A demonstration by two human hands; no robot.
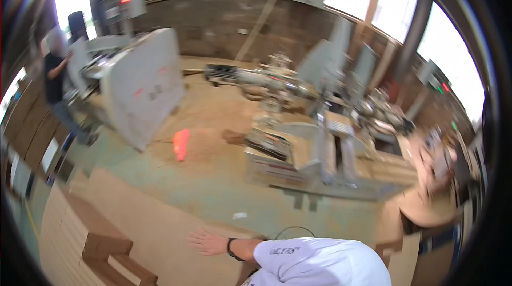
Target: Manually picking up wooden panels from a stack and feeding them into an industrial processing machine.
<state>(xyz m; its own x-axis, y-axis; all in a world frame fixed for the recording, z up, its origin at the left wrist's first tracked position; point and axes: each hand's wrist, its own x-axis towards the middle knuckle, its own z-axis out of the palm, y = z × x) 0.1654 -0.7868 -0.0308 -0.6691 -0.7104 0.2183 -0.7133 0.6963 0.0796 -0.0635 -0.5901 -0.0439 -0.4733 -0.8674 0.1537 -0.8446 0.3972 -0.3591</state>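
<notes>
My right hand (pixel 208 243) lies with its fingers apart on a flat brown board (pixel 160 216) at the lower left of centre, holding nothing. Its arm reaches leftward across the lower edge, in a white short sleeve with a black band (pixel 232 249) at the wrist. Left of the hand, brown panels (pixel 72 227) form a stepped stack with a brown frame-like piece (pixel 125 267) at the bottom. My left hand is out of the picture. Motion blurs much of the view.
Beyond the board stands a machine (pixel 298 163) with a motor (pixel 221 74) and metal arms. Sawdust (pixel 213 110) covers the floor, with an orange-pink object (pixel 181 144) on it. A large pale panel (pixel 141 88) and a person (pixel 56 83) are at the far left.
</notes>
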